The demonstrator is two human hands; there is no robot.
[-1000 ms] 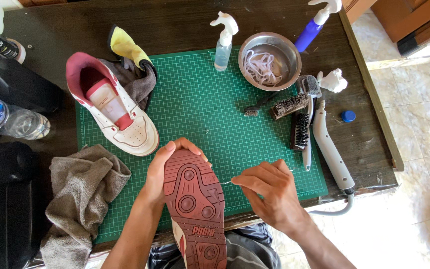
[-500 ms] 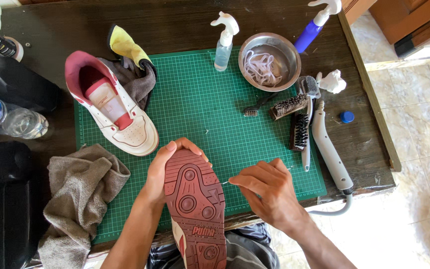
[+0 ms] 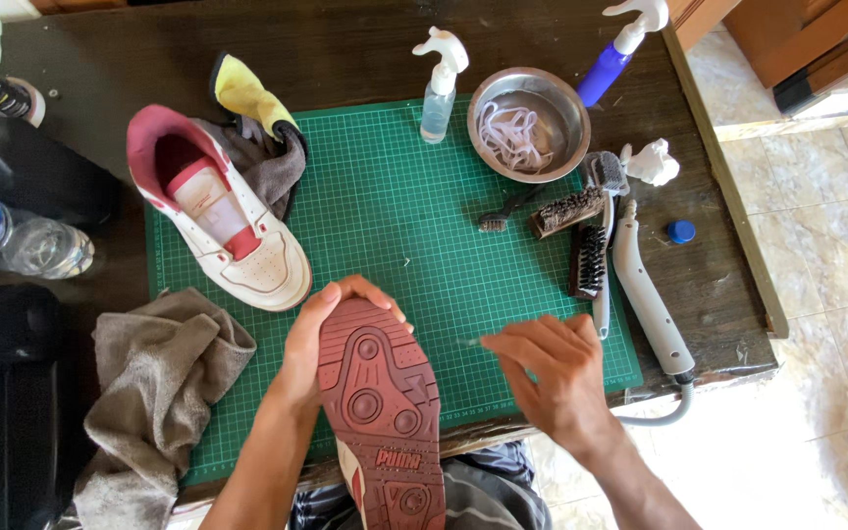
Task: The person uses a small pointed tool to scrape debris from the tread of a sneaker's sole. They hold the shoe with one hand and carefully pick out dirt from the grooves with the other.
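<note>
Left hand (image 3: 308, 345): fingers wrapped over the toe of the upturned dark-red rubber-soled sneaker (image 3: 382, 412), lower centre of the frame.
Sneaker axis: toe up-frame, heel toward the person.
Right hand (image 3: 550, 371): just right of the sole, fingers pinching a thin pale pick (image 3: 473, 342) pointing left.

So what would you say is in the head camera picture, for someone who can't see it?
A left hand holds a shoe with its reddish sole up over a green cutting mat, while the right hand pinches a thin tool beside it. A second shoe, brushes and a metal bowl lie around.
</note>
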